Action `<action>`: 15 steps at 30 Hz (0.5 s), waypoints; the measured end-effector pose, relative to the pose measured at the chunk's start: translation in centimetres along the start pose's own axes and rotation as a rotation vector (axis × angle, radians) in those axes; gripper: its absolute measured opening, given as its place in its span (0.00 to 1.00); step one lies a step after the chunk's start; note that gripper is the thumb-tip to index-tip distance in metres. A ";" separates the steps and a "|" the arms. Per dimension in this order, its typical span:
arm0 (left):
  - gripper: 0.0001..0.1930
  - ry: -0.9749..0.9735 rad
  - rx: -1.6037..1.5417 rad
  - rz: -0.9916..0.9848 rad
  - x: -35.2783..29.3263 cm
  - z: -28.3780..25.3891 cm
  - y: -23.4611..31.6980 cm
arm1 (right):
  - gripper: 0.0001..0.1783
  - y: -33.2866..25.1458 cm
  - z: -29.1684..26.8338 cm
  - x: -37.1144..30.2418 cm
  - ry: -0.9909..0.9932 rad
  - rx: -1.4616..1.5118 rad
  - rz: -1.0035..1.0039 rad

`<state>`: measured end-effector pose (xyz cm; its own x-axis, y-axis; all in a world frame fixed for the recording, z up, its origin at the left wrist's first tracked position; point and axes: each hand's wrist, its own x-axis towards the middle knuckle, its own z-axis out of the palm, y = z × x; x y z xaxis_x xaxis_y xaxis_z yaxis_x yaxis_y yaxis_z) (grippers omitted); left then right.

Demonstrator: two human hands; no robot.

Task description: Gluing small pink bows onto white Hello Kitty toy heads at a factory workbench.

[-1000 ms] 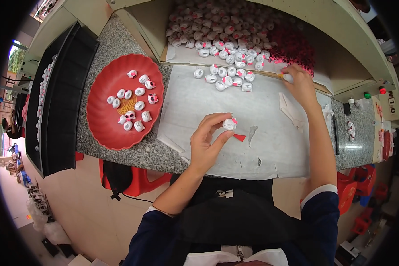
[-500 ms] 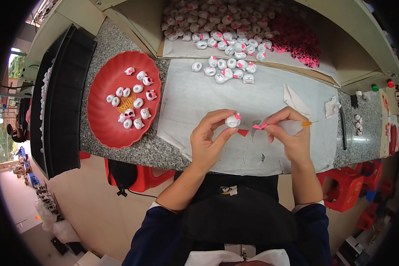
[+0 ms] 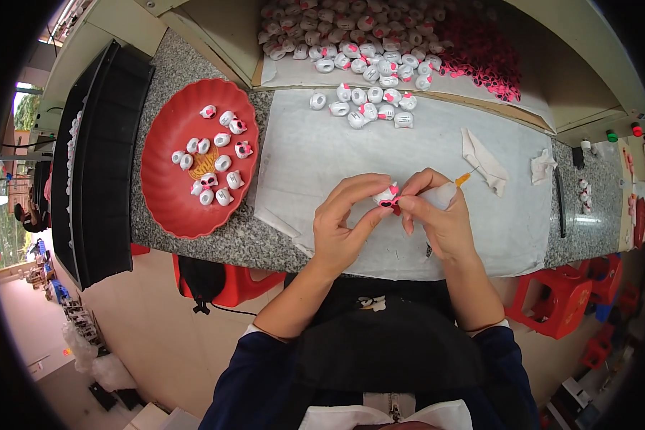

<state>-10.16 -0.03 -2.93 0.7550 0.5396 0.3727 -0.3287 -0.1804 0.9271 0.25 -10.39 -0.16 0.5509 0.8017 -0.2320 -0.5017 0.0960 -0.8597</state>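
Observation:
My left hand [image 3: 340, 218] pinches a small white cat-shaped figurine head [image 3: 386, 193] with a pink bow, between thumb and fingertips. Against its front lies a pair of tiny pink-rimmed dark sunglasses [image 3: 388, 203], and the fingertips of my right hand [image 3: 441, 218] press at their right edge. Tucked in that same right hand is a translucent squeeze bottle [image 3: 443, 195] with an orange needle tip [image 3: 464, 179] pointing up and away. Both hands are over the paper-covered worktop [image 3: 322, 161].
At left, a red scalloped plate [image 3: 161, 172] holds several heads, some wearing sunglasses. More heads [image 3: 365, 107] stand beyond my hands, before a shelf heaped with heads and pink sunglasses [image 3: 480, 64]. A folded white cloth [image 3: 484, 161] lies at right; a black bin [image 3: 107, 165] stands far left.
My right hand has moved left to the figurine head, bringing the pink sunglasses onto its front. The bottle's needle now points more upward. My left hand keeps its hold.

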 end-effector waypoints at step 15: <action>0.13 -0.034 -0.367 -0.178 -0.1 -0.3 0.2 | 0.18 0.0 0.3 -0.3 -0.120 -0.156 -0.117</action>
<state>-10.44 0.13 -2.76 0.8348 0.5069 0.2147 -0.3673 0.2224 0.9031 -0.06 -10.48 0.05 0.5116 0.8556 -0.0788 -0.3249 0.1078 -0.9396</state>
